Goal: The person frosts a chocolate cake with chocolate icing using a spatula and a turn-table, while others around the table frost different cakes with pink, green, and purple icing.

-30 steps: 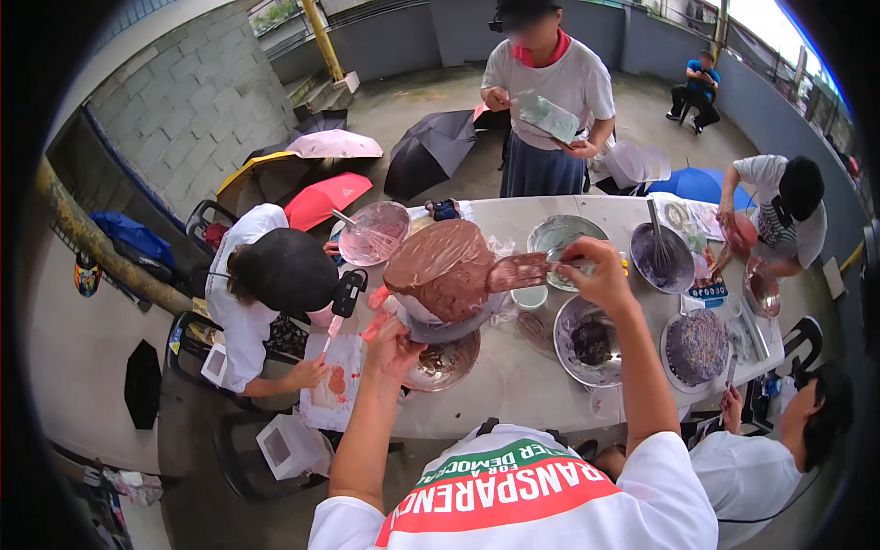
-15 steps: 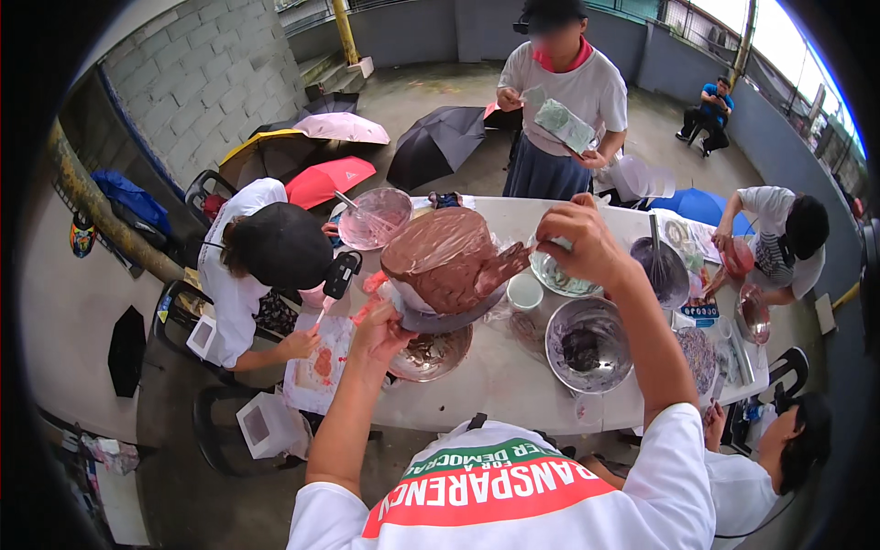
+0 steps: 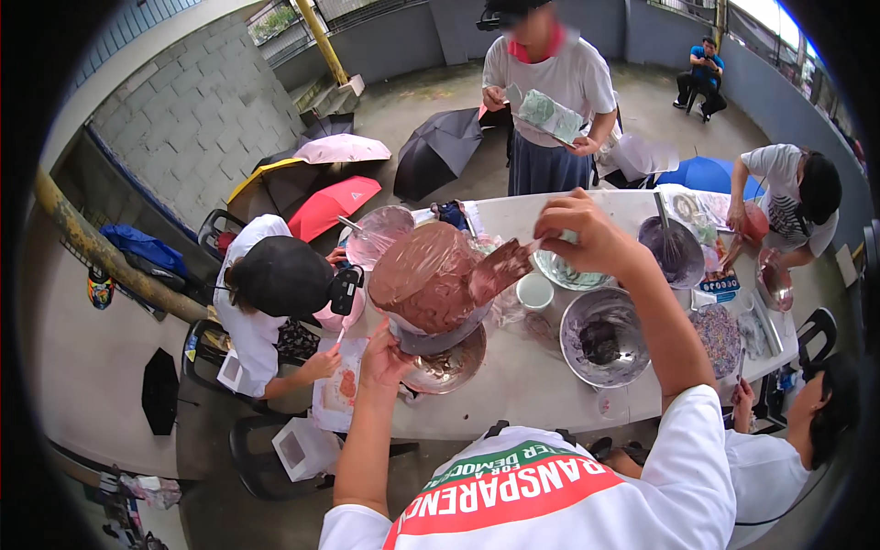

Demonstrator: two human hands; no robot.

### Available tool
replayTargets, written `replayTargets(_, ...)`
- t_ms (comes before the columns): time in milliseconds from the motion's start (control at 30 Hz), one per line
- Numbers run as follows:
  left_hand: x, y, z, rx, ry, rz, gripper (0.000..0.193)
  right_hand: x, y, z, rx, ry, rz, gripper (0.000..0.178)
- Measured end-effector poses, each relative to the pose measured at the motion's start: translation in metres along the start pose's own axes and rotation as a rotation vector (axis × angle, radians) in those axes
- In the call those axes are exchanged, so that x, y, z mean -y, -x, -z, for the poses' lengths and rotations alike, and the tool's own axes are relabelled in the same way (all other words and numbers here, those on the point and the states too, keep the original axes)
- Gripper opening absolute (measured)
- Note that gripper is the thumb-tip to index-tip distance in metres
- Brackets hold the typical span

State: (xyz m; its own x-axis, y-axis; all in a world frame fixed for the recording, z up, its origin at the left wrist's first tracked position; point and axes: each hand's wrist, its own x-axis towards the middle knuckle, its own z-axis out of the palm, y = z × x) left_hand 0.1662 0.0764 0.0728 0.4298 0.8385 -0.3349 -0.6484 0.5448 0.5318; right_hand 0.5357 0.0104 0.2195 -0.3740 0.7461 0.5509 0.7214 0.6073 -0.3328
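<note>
A round cake coated in brown frosting [image 3: 417, 280] is held up above the table, tilted so its top shows. My left hand [image 3: 380, 357] is closed on the grey board [image 3: 431, 343] beneath it, gripping from below at the near left. My right hand [image 3: 587, 231] pinches a spatula [image 3: 500, 271] thickly smeared with the same brown frosting. Its blade meets the cake's right side. Underneath is a metal bowl [image 3: 463, 368] with brown frosting on its inside, partly hidden by the cake and board.
On the table [image 3: 458, 414] stand a steel bowl with dark residue [image 3: 632, 353], a white cup [image 3: 534, 291] and a whisk in a bowl [image 3: 672, 249]. Co-workers surround it: one at left, one opposite holding a green-smeared slab [image 3: 550, 116], others at right. Open umbrellas [image 3: 438, 151] lie behind.
The cake has turned and tilted in my left hand, showing more of its round top. The spatula's blade now lies broader against the cake's right side. The whole view has shifted slightly.
</note>
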Motion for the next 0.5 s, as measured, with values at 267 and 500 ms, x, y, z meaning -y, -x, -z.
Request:
replayTargets(267,0.026,-0.003,0.040,0.009,-0.129,-0.195,0.049,0.018,0.086,-0.068,-0.266,-0.991,-0.797,0.013)
replayTargets(500,0.055,0.002,0.032,-0.062,-0.026,-0.194,0.038,0.041,0.110,-0.141,-0.423,-1.001,-0.868,0.013)
